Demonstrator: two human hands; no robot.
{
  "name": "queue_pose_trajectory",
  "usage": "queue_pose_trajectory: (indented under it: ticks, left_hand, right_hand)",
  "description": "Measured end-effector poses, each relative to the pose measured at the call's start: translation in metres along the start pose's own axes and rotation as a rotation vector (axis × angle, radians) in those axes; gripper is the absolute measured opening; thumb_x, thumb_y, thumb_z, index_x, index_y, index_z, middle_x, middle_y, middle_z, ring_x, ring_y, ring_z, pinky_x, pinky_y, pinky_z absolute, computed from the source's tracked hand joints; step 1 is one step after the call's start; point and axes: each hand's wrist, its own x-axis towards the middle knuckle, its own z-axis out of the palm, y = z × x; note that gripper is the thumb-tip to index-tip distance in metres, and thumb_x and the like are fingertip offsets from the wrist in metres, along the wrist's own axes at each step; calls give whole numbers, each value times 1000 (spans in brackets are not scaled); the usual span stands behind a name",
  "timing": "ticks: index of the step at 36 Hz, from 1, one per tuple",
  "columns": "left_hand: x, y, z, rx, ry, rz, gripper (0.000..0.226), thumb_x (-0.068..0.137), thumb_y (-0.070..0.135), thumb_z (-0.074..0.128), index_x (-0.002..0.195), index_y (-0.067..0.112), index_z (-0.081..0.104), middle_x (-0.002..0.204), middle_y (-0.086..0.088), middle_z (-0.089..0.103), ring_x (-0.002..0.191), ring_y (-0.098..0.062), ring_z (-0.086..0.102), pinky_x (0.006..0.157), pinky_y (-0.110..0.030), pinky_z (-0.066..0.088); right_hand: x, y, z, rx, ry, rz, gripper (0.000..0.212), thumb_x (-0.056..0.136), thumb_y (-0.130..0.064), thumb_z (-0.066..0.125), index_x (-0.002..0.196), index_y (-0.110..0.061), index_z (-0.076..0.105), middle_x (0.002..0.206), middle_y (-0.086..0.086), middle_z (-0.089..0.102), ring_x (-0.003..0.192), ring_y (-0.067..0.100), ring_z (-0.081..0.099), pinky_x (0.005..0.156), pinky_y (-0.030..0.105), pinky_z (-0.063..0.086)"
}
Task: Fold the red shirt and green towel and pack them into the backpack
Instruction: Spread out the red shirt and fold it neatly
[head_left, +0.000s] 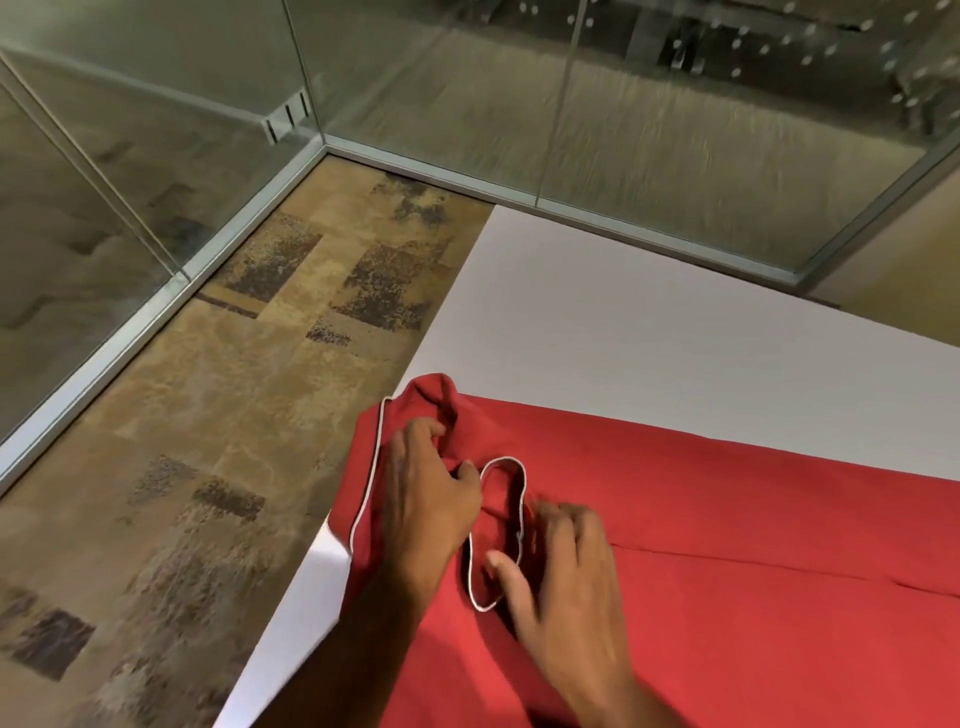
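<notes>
The red shirt (727, 519) with white piping lies spread on the white table (597, 322), its neck opening (498, 535) near the table's left edge. My left hand (426, 499) lies on the shoulder beside the collar, fingers curled into a raised fold of red fabric. My right hand (566, 577) sits on the other side of the neck opening. Its fingers bend down over the collar's trim and its thumb reaches into the opening. One sleeve edge hangs over the table's left edge. No green towel or backpack is in view.
Patterned brown carpet floor (208, 415) lies to the left of the table. Glass partition walls (519, 104) with metal frames stand behind and to the left. The table's far half is bare white surface.
</notes>
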Motion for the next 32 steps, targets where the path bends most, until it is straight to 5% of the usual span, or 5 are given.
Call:
queue_pose_trajectory:
  ticks: [4, 8, 12, 17, 32]
  left_hand:
    - [-15, 7, -4, -110, -62, 247, 23, 89, 25, 57, 111, 31, 56, 102, 18, 49, 98, -9, 55, 89, -38, 51]
    - [-24, -6, 3, 133, -192, 345, 50, 82, 45, 58, 131, 33, 54, 121, 12, 51, 120, -15, 50, 106, -38, 43]
    - [-24, -24, -4, 146, -26, 399, 34, 82, 17, 50, 111, 21, 68, 106, 3, 61, 100, -24, 58, 86, -47, 53]
    - [-45, -40, -26, 38, 277, 445, 24, 77, -5, 52, 84, 10, 70, 89, -2, 57, 86, -27, 57, 77, -44, 49]
    - [-115, -69, -51, 51, 52, 672, 14, 75, 13, 52, 72, 10, 65, 86, 0, 54, 78, -20, 50, 68, -37, 42]
  right_hand:
    - [19, -8, 7, 42, -144, 282, 46, 87, -53, 66, 119, -24, 49, 105, -10, 44, 92, 17, 54, 73, 33, 46]
    - [21, -14, 11, 38, -151, 401, 24, 93, -20, 62, 116, -22, 54, 106, -1, 59, 97, 28, 63, 71, 44, 49]
    - [12, -12, 5, 31, -65, 259, 32, 84, -7, 65, 112, -22, 59, 105, -6, 50, 83, 25, 62, 64, 38, 49]
    - [-11, -6, -4, -20, -40, 59, 27, 83, -24, 50, 109, -24, 59, 108, -2, 51, 73, 22, 61, 52, 34, 50]
    - [-44, 10, -16, -48, -127, -56, 30, 82, -18, 52, 108, -19, 68, 114, -4, 65, 83, 20, 70, 64, 30, 56]
